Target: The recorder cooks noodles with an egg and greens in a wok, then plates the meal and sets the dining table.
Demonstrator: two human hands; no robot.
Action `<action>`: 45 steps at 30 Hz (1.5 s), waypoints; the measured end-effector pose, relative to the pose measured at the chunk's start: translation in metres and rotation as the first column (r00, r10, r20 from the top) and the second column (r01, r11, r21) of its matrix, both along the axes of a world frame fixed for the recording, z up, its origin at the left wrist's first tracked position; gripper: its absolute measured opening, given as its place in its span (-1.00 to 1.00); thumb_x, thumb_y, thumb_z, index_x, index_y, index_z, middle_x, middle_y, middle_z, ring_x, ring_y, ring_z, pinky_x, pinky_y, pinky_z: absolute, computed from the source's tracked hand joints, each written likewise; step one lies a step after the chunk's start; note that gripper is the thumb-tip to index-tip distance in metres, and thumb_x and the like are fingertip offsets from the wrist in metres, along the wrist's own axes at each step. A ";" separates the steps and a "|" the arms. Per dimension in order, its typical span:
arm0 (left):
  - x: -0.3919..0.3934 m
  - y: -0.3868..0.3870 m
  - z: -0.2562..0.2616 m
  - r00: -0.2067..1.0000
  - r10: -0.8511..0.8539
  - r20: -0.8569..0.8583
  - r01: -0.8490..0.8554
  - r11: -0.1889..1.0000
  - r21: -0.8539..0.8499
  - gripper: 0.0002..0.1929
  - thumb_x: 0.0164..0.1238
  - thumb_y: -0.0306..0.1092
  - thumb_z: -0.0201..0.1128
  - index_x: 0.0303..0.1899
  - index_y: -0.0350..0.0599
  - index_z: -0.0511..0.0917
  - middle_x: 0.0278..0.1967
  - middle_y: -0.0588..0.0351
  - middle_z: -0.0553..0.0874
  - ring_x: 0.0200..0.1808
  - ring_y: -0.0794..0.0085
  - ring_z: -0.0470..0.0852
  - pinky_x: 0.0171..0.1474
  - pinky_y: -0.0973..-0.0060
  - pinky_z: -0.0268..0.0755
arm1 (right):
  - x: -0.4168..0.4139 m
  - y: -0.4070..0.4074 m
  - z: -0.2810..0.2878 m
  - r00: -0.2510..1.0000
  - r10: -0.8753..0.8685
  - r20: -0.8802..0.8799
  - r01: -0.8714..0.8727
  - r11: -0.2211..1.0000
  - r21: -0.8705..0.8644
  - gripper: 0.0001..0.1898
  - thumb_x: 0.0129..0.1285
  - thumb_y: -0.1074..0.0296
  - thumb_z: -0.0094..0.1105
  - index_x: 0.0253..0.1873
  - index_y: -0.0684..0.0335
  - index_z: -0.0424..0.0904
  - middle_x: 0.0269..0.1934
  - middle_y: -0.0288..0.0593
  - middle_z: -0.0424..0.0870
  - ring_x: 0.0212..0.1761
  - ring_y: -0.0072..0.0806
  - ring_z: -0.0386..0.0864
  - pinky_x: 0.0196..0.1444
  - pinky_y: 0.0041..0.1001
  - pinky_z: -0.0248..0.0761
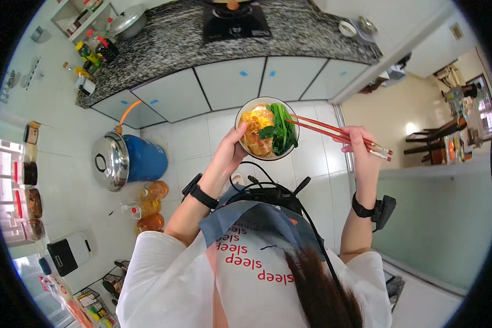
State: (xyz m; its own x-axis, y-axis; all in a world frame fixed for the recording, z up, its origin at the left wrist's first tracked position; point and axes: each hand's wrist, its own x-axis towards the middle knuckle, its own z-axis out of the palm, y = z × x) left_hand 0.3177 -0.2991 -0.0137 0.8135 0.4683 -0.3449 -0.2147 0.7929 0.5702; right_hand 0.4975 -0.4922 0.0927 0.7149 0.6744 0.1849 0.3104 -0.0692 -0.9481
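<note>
My left hand (231,148) grips the left rim of a round bowl (249,103), thumb over the edge and fingers under it. Inside the bowl, a fried egg (256,129) with browned edges fills the left part. Dark leafy greens with pale green stems (285,133) lie along the right part, some leaf reaching over the egg. My right hand (360,143) holds a pair of red chopsticks (326,130) with patterned ends. Their tips point left and appear at the greens near the bowl's right rim; whether they touch the food I cannot tell.
Ahead runs a granite countertop (168,53) with a black gas stove (237,24), a lidded pot (128,22) and sauce bottles (94,51). At left on the floor stand a blue gas cylinder (147,158) under a metal lid (111,162), and oil bottles (151,207). A doorway track (344,139) lies right.
</note>
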 end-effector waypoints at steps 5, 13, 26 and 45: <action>-0.008 0.038 -0.011 0.989 0.145 0.003 -0.145 0.988 0.059 -0.54 0.30 -0.11 0.01 0.10 -0.23 0.24 0.03 0.06 0.47 0.08 0.36 0.45 0.13 0.30 0.28 | 0.020 0.038 0.025 0.983 -0.150 0.104 0.139 0.984 0.109 -0.70 0.30 0.24 -0.06 -0.28 0.39 0.53 -0.35 -0.15 0.57 -0.33 -0.53 0.54 -0.37 -0.61 0.39; -0.048 0.082 -0.028 0.922 0.382 0.069 -0.384 0.923 0.019 -0.57 0.30 -0.15 0.02 0.09 -0.24 0.30 0.01 0.06 0.51 0.07 0.36 0.46 0.12 0.36 0.30 | 0.105 0.154 0.040 0.972 -0.061 0.226 0.099 0.981 -0.164 -0.71 0.28 0.19 -0.09 -0.19 0.31 0.52 -0.39 -0.16 0.57 -0.39 -0.43 0.52 -0.34 -0.41 0.38; -0.077 0.120 0.006 0.720 0.690 -0.070 -0.690 0.723 0.028 -0.48 0.28 -0.09 0.03 0.17 -0.18 0.20 0.14 0.05 0.36 0.17 0.24 0.35 0.20 0.25 0.21 | 0.225 0.333 -0.030 0.226 0.663 0.713 0.186 0.689 -0.700 -0.60 -0.04 0.30 0.23 -0.23 0.36 0.19 -0.50 0.02 0.47 -0.52 -0.12 0.48 -0.49 -0.28 0.38; -0.051 0.178 0.031 0.807 0.586 -0.074 -0.588 0.809 -0.005 -0.54 0.30 -0.14 0.01 0.16 -0.13 0.24 0.14 0.09 0.38 0.18 0.28 0.34 0.20 0.25 0.19 | 0.156 0.225 -0.017 0.851 0.044 -0.524 -0.367 0.763 -0.532 -0.63 0.21 -0.01 0.05 -0.21 0.25 0.52 -0.71 -0.48 0.32 -0.80 -0.84 0.12 -0.80 -0.79 -0.09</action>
